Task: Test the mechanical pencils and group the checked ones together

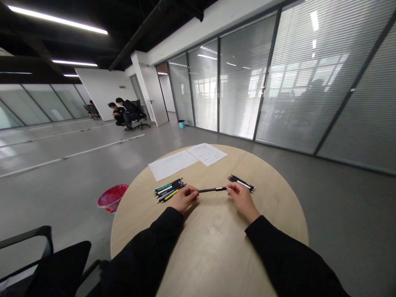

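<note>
A slim black pen is stretched level between my two hands above the round wooden table. My left hand pinches its left end, and my right hand pinches the other end, where a light band shows. Beside my left hand lies a row of several pens with green, white, blue, yellow and black barrels, partly hidden by the hand. Just beyond my right hand rests a smaller group of pens, black and white.
Two sheets of paper, a left one and a printed one, lie at the table's far edge. A red bin stands on the floor at left, near a black chair. People sit or crouch far off.
</note>
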A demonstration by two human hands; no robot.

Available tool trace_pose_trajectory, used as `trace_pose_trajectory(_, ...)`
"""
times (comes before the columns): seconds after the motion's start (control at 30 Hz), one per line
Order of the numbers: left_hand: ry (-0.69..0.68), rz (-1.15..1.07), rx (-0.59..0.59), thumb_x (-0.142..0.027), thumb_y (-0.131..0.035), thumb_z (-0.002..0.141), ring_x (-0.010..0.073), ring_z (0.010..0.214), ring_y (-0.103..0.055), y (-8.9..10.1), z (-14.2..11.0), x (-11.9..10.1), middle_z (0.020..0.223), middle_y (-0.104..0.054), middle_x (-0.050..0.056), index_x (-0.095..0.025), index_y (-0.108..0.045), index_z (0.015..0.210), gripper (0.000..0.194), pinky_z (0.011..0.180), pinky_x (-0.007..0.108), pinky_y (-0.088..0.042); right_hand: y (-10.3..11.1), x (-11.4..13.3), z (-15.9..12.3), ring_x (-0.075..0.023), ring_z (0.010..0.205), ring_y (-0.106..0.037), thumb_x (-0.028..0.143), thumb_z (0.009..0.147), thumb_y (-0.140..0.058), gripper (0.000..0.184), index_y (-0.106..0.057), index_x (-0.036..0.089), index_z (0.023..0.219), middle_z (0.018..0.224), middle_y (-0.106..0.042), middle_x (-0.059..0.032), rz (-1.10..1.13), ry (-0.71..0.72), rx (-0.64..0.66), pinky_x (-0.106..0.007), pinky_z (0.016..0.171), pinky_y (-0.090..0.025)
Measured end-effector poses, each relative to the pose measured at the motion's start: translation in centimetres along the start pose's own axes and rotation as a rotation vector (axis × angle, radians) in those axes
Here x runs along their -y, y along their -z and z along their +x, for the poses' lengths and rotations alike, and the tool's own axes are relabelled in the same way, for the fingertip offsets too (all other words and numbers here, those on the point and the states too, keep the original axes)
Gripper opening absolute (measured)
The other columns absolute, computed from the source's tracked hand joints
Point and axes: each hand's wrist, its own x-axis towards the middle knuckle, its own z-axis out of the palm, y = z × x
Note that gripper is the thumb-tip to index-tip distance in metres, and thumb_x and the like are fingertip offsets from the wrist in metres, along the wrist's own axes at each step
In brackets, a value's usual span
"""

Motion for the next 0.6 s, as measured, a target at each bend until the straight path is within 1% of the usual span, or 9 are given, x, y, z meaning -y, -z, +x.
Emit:
trace_pose_trajectory(0.2, 0.013, 0.011, -0.011, -0.045, -0.087, 0.057, 0.0123, 0.057, -0.059, 0.05, 0.1, -0.02, 0.065, -0.065, 0.001, -0.014, -0.065, 0.076, 0.043, 0.057, 0.026, -0.048, -0.1, 0.06, -0.08, -0.0195, 0.07, -0.063, 0.043, 0.081, -0.064, 0.028, -0.066, 0.017, 0.09, 0.083, -0.069, -0.0068, -0.012, 0.01, -0.003, -0.033, 0.069, -0.052)
trace_pose_trajectory(0.43, 0.009, 0.007, -0.004, -0.046, -0.086, 0.058, 0.0124, 0.056, -0.059, -0.03, 0.14, 0.07, 0.064, -0.065, 0.0, -0.014, -0.065, 0.076, 0.042, 0.057, 0.026, -0.047, -0.05, 0.32, -0.1, -0.02, 0.07, -0.063, 0.045, 0.08, -0.064, 0.03, -0.066, 0.017, 0.089, 0.082, -0.069, -0.007, -0.007, 0.008, -0.008, -0.034, 0.068, -0.053)
trace_pose_trajectory(0.6, 0.017, -0.01, -0.016, -0.044, -0.086, 0.058, 0.0117, 0.057, -0.059, -0.09, 0.06, -0.04, 0.062, -0.065, 0.0, -0.014, -0.065, 0.076, 0.04, 0.059, 0.026, -0.047, 0.07, 0.75, -0.2, -0.0197, 0.069, -0.063, 0.042, 0.081, -0.064, 0.027, -0.066, 0.017, 0.089, 0.081, -0.069, -0.0065, -0.013, 0.006, -0.01, -0.033, 0.068, -0.051)
